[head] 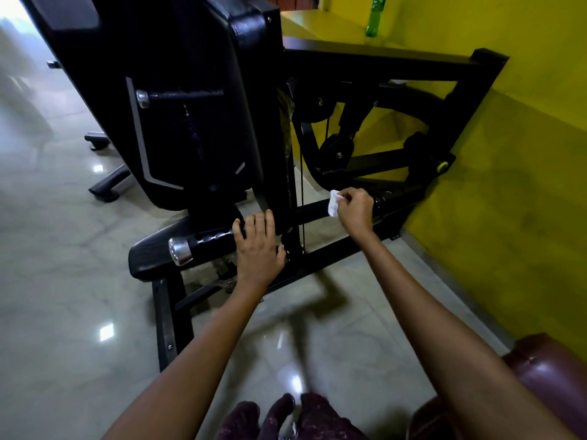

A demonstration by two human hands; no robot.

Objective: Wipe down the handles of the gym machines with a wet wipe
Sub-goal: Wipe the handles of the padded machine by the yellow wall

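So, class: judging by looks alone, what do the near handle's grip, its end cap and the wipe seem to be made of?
Grip: probably black rubber or moulded plastic, with finger ridges and a soft sheen.
End cap: looks like polished or chromed metal, silvery with bright reflections, though plated plastic is possible.
Wipe: thin white nonwoven tissue or cloth, crumpled where the right hand pinches it.

No readable text, label, brand or number on the gym machine (197,100) or anywhere else.
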